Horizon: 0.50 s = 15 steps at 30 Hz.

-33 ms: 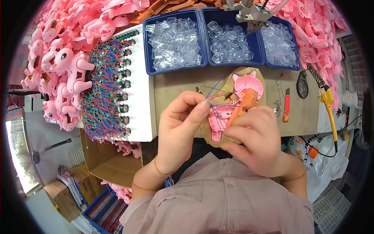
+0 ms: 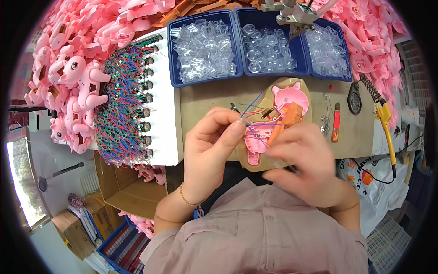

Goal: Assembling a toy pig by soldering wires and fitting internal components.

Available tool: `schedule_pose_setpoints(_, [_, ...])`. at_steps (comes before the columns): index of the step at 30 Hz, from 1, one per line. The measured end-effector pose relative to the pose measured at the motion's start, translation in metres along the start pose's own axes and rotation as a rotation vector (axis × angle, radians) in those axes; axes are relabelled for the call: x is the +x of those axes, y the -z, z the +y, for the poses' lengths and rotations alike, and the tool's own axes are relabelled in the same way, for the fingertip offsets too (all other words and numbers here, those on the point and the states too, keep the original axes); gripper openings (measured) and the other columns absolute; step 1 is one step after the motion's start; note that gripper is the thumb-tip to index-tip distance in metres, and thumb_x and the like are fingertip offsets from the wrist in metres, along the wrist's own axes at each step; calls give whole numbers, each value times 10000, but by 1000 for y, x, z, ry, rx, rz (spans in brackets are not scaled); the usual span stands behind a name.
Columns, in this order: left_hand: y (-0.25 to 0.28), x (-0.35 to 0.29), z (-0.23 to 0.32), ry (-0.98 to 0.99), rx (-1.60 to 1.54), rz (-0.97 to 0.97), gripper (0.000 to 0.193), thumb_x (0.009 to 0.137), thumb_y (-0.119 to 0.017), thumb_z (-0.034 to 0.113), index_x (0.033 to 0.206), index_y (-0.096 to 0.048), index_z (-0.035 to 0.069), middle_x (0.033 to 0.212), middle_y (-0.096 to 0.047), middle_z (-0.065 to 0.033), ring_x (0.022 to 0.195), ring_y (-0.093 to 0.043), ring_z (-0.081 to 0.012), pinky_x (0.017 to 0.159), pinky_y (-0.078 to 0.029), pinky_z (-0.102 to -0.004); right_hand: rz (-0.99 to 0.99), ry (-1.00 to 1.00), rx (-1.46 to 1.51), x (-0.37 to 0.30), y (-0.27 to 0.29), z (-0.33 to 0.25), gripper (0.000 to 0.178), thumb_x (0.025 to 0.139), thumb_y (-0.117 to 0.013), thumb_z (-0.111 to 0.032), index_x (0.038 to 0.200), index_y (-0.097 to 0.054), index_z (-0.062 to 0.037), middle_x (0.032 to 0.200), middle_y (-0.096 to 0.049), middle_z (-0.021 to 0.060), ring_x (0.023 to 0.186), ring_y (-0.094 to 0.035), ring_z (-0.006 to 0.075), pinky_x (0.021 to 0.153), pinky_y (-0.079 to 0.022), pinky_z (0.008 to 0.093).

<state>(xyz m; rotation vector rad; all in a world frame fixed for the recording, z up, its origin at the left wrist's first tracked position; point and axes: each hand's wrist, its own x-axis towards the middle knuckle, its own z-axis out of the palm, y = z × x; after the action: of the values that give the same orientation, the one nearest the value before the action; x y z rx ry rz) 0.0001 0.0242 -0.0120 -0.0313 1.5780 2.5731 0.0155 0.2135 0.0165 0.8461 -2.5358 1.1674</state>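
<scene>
Near the middle of the bench, my left hand (image 2: 207,150) is closed, pinching several thin blue and red wires (image 2: 250,108) between thumb and forefinger. The wires run to a pink plastic toy shell half (image 2: 255,145) lying in a tan holder (image 2: 305,86). A rounded pink part (image 2: 292,97) sits at the holder's far end. Across the shell lies an orange plastic piece (image 2: 292,115), with a small brown part (image 2: 267,113) beside it. My right hand (image 2: 312,166) is just right of the shell, smeared by motion, with something dark partly seen between its fingers.
Blue bins (image 2: 204,83) of clear plastic parts stand at the back, under a metal fixture (image 2: 296,18). Wired boards (image 2: 123,105) lie on white foam (image 2: 166,114) at left. Pink toy parts (image 2: 75,82) pile beyond. A red cutter (image 2: 336,123) and yellow soldering iron (image 2: 385,130) are right.
My right hand has pulled back slightly from the shell, its thumb and fingers farther apart. The blue wires have shifted a little; my left hand keeps its pinch.
</scene>
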Motion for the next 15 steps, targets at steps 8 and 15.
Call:
schedule_pose_setpoints(8, [3,-8,2,-123,185,-69,116,877,-623,3,976,-627,-59,981,-552,-61,838,-539,-89,728,-439,-207,-152,-236,218,31,18,6,333,707,-736,-80,1013,-630,-2,930,-608,85,823,-560,180,768,-439,297])
schedule_pose_setpoints(15, [0,-8,3,-114,196,-63,119,867,-633,-1,975,-646,-49,946,-574,-60,847,-552,-88,711,-440,-211,-81,-235,317,29,7,6,110,757,-688,-19,858,-651,5,751,-599,54,736,-544,175,653,-423,282])
